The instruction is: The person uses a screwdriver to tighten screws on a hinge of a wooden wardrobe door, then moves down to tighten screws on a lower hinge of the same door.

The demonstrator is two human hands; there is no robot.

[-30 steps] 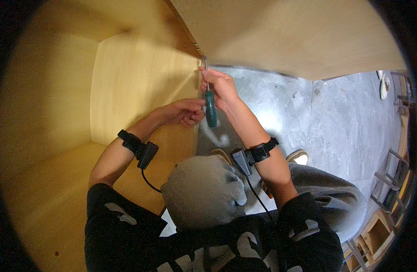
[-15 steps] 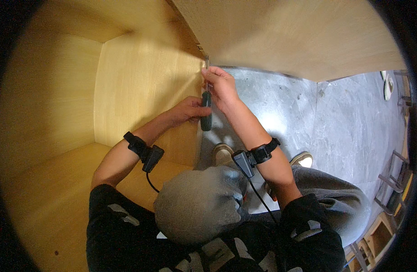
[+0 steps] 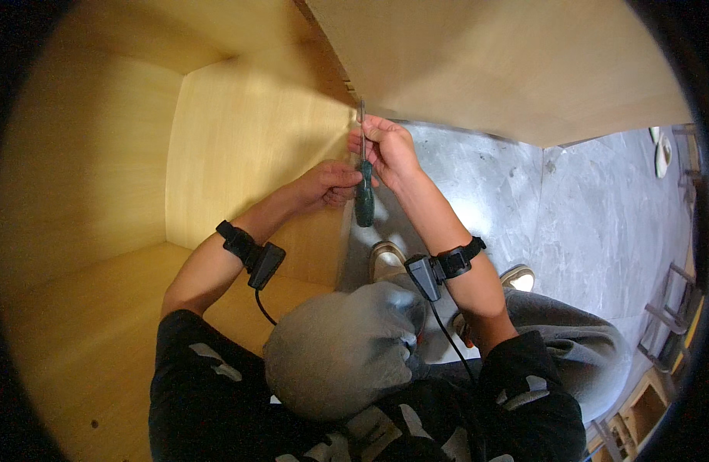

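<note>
Your left fingers grasp the top of the handle of the green-handled screwdriver from its 9 o'clock side, and your right hand has its fingers loosely about the shaft from 2 o'clock. Half a second ago your left thumb lay lower across the handle and your right thumb sat over the shaft; now the left is nearer the collar and the right thumb lies to the side. That looks like a change of hold between turns, with the right hand guiding. The tip points to 12 o'clock, close to the pale wood panel's edge; whether it is seated cannot be told.

Farther out, the plywood cabinet interior fills 7 to 11 o'clock, and the panel spreads over 12 to 2. Grey, mottled floor shines at 3 o'clock. A white shoe lies at 2 o'clock, metal frames stand at 4, and a wooden box sits toward 5
</note>
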